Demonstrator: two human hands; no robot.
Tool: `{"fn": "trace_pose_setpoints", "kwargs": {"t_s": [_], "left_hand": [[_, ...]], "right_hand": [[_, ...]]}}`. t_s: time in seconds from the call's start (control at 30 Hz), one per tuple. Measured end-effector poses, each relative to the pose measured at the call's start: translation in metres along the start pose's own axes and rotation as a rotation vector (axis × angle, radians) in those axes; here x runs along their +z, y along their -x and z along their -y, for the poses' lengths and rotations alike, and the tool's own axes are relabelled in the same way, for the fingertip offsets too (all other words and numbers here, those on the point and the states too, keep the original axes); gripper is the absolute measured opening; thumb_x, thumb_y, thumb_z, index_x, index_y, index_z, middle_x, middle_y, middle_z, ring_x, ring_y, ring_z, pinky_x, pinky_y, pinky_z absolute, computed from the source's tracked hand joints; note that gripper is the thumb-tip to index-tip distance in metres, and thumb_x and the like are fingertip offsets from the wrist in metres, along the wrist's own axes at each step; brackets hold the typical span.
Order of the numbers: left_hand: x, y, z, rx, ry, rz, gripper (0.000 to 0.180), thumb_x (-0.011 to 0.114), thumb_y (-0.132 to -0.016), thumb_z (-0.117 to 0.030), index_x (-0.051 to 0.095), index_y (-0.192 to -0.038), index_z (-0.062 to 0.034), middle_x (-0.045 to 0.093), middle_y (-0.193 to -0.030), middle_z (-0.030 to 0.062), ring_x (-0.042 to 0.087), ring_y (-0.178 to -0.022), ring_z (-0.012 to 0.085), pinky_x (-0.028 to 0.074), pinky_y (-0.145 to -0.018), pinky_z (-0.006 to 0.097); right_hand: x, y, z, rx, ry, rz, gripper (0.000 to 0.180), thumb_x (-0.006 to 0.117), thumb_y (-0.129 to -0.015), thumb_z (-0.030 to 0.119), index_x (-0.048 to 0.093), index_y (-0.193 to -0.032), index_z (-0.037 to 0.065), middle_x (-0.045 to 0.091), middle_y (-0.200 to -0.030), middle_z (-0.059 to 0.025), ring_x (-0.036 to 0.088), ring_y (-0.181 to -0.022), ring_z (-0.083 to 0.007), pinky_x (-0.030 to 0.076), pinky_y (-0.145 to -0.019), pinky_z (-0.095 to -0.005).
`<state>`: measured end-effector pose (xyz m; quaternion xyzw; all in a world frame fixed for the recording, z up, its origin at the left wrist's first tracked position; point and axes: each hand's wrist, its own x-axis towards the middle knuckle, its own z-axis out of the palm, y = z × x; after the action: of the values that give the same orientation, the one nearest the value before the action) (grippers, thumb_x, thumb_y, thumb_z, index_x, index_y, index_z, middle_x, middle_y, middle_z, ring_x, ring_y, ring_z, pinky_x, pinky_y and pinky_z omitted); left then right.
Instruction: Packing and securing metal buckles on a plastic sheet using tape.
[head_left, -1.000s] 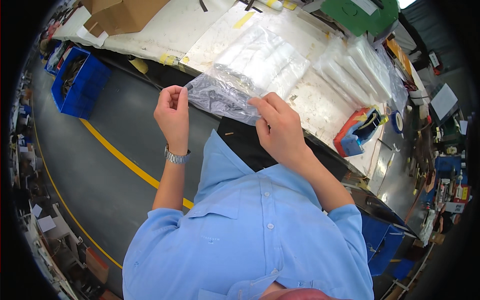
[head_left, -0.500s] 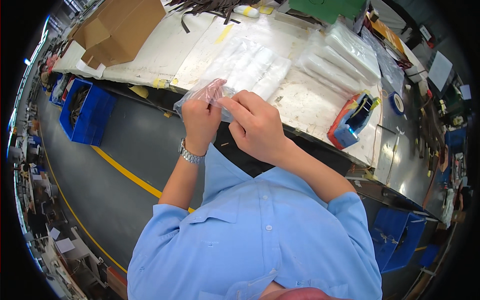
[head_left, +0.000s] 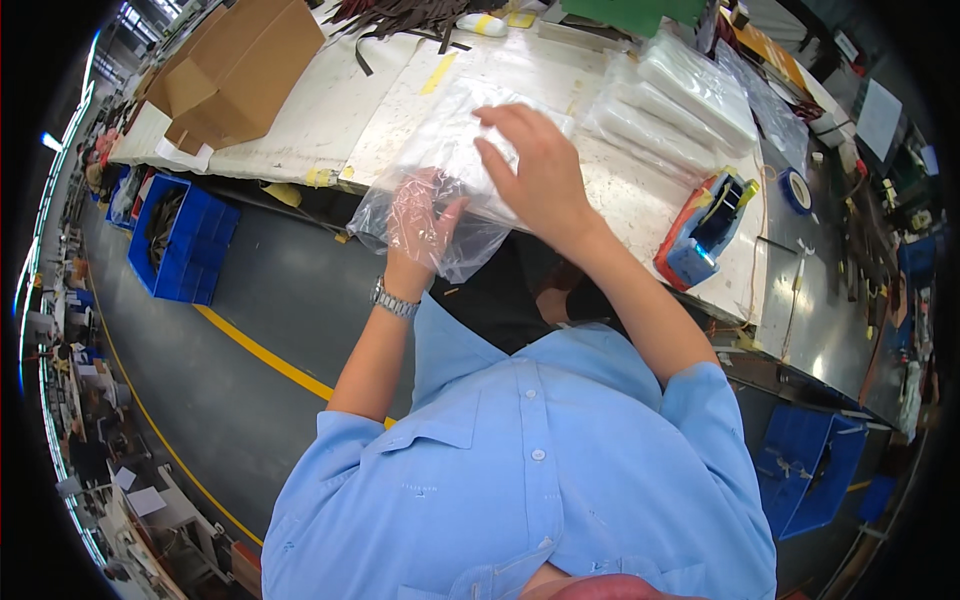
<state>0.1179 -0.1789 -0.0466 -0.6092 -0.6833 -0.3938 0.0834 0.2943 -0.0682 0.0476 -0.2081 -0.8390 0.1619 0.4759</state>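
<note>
Fingers of the left hand (head_left: 424, 222) lay inside the clear bag (head_left: 474, 250), thumb apart; those of the right hand (head_left: 540, 170) curved loosely apart, beyond and right of it. Earlier, both hands met there. The bag overhung the workbench (head_left: 632, 200), whose white top stretched rightward to a tape dispenser (head_left: 688, 240).

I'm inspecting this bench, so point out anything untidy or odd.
The dark strips look untidy: they lie tangled on the white tabletop, right of the cardboard box, with ends straying outward.
</note>
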Motion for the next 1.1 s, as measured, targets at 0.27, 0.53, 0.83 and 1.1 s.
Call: {"fn": "trace_pose_setpoints", "kwargs": {"t_s": [0.27, 0.53, 0.83, 1.1], "left_hand": [[0.016, -0.06, 0.082, 0.068, -0.038, 0.067, 0.045, 0.081, -0.09, -0.032, 0.072, -0.121, -0.0001, 0.074, -0.112, 0.0194, 0.068, -0.106, 0.0392, 0.053, -0.098, 0.048], [-0.002, -0.064, 0.058, 0.075, 0.16, 0.304, 0.063, 0.085, -0.088, -0.042, 0.068, -0.134, -0.0013, 0.069, -0.131, 0.0231, 0.07, -0.109, 0.0361, 0.056, -0.097, 0.046], [-0.004, -0.052, 0.018, 0.233, -0.197, 0.418, 0.099, 0.085, -0.081, -0.043, 0.044, -0.151, 0.0134, 0.062, -0.123, 0.0312, 0.061, -0.118, 0.0426, 0.053, -0.104, 0.047], [-0.03, -0.08, 0.021, -0.167, 0.117, 0.612, 0.1, 0.088, -0.078, -0.038, 0.042, -0.148, 0.0154, 0.071, -0.113, 0.0289, 0.074, -0.1, 0.0374, 0.059, -0.09, 0.042]], "right_hand": [[0.068, -0.03, -0.146, 0.544, 0.511, 0.312, 0.056, 0.071, -0.099, 0.043, 0.063, -0.137, 0.002, 0.07, -0.128, -0.022, 0.064, -0.119, -0.0419, 0.051, -0.102, -0.0565], [0.054, -0.024, -0.145, 0.581, 0.617, 0.35, 0.054, 0.065, -0.101, 0.05, 0.071, -0.12, -0.001, 0.072, -0.12, -0.0255, 0.07, -0.11, -0.0433, 0.059, -0.091, -0.0538], [0.051, -0.03, -0.19, 0.649, 0.362, 0.352, 0.066, 0.054, -0.104, 0.056, 0.066, -0.127, -0.004, 0.074, -0.116, -0.0331, 0.071, -0.112, -0.0492, 0.055, -0.099, -0.0546], [0.04, -0.015, -0.197, 0.823, 0.116, 0.347, 0.071, 0.063, -0.097, 0.063, 0.071, -0.088, -0.007, 0.073, -0.085, -0.0249, 0.071, -0.082, -0.0365, 0.053, -0.078, -0.0473]]}}
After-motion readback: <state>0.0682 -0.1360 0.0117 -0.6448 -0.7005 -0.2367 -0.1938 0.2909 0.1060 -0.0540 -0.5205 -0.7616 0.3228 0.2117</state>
